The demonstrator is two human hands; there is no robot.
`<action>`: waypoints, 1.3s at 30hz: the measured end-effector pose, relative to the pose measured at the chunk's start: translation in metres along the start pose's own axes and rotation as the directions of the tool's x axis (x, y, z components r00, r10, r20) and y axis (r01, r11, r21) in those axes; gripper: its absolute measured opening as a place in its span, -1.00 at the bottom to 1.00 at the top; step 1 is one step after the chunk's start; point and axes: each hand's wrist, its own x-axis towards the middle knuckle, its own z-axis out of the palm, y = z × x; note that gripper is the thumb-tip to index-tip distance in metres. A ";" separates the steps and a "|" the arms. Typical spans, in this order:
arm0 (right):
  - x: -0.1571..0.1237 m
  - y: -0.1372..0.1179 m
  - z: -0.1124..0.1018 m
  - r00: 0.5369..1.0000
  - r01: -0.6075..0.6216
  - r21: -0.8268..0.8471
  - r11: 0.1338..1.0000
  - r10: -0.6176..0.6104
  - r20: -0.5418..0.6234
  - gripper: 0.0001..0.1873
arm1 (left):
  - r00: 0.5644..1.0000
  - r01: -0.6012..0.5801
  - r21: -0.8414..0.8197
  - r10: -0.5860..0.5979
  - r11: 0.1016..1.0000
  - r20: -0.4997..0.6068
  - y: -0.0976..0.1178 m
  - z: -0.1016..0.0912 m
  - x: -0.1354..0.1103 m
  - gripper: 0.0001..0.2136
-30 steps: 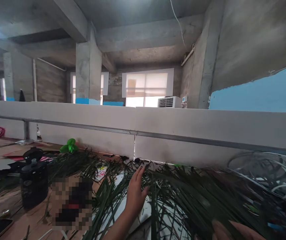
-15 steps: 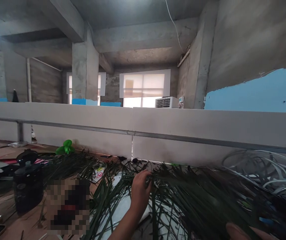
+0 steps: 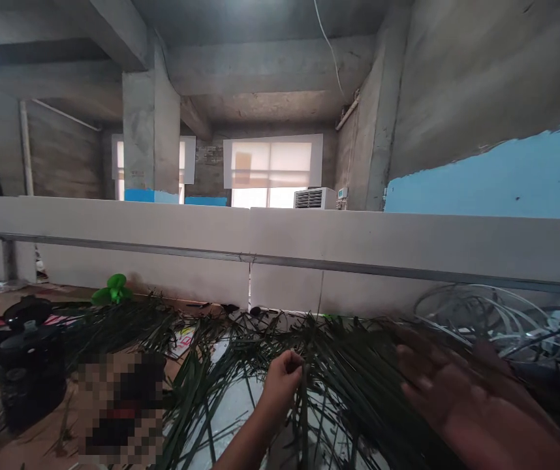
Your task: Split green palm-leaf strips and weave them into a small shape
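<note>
My left hand [image 3: 284, 384] reaches in from the bottom middle, thumb and forefinger pinched on the top of a dark green leaf strip [image 3: 303, 418] that hangs down below them. At the right, my right hand [image 3: 476, 405] is blurred by motion. Its fingers are stretched out and spread, with nothing seen in them. It hovers over the right side of a large pile of long, narrow dark green leaves [image 3: 358, 365]. More of these leaves [image 3: 196, 391] lie left of my left hand, over a pale surface [image 3: 233, 408].
A black lidded bottle [image 3: 30, 372] stands at the left, near a green propeller-like object [image 3: 112, 290]. Coiled clear tubing [image 3: 485, 313] lies at the far right. A white partition [image 3: 172, 274] with a metal rail [image 3: 299, 263] runs behind the worktop. A pixelated patch hides something left of centre.
My right hand has risen into view from the bottom right edge, fingers spread. My left hand has come slightly lower and nearer, its fingertips now pinched. The view has turned slightly right.
</note>
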 end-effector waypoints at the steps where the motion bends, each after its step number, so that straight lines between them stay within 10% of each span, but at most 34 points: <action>1: 0.003 -0.003 0.008 0.998 -0.051 0.113 0.992 0.053 -0.021 -0.37 | 0.999 0.038 -0.024 -0.038 0.999 0.001 0.000 0.001 0.001 -0.82; 8: -0.008 0.044 0.036 0.974 -0.226 0.086 0.970 0.224 0.041 -0.58 | 0.959 0.284 -0.099 -0.284 0.954 0.024 0.007 -0.006 0.000 -0.85; 13: -0.040 0.085 0.063 0.960 -0.124 -0.054 0.991 0.133 0.248 -0.20 | 0.928 0.367 -0.083 -0.359 0.926 0.100 0.002 0.002 -0.031 -0.88; 23: -0.065 0.063 0.071 0.957 -0.129 -0.040 0.991 0.136 0.257 -0.44 | 0.879 0.431 -0.129 -0.383 0.893 0.284 -0.002 0.007 -0.117 -0.79; 39: -0.234 0.044 0.061 0.984 -0.129 -0.124 0.984 0.142 0.110 -0.58 | 0.857 0.506 -0.425 -0.382 0.751 0.346 0.004 -0.011 -0.280 -0.66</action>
